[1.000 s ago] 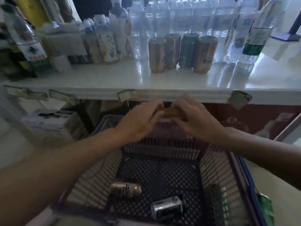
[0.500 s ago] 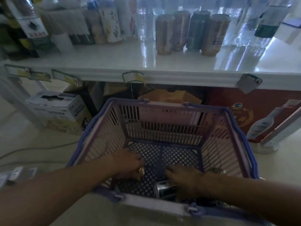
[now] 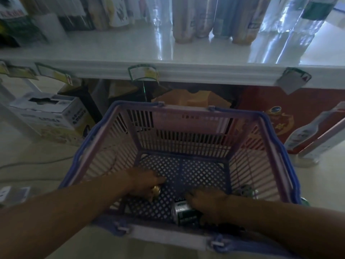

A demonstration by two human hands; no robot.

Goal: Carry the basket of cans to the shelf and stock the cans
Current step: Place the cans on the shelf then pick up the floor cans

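Plastic basket (image 3: pixel 274 143) nearly emptied; left hand (image 3: pixel 147 181) grips a gold can (image 3: pixel 156 191), right hand (image 3: pixel 209 200) a green can (image 3: pixel 182 212); four cans (image 3: pixel 212 17) shelved

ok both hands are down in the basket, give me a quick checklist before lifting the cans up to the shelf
1. Left hand closed on the gold can: ok, fingers wrap it, only its end shows.
2. Right hand gripping the green and silver can: cannot tell, the hand lies over it but the fingers are hidden.
3. Basket steady on the floor: ok, it sits level below the shelf.
4. Free space on the shelf: ok, bare surface left of the standing cans.
5. Cans left behind: not ok, another can lies in the right corner.
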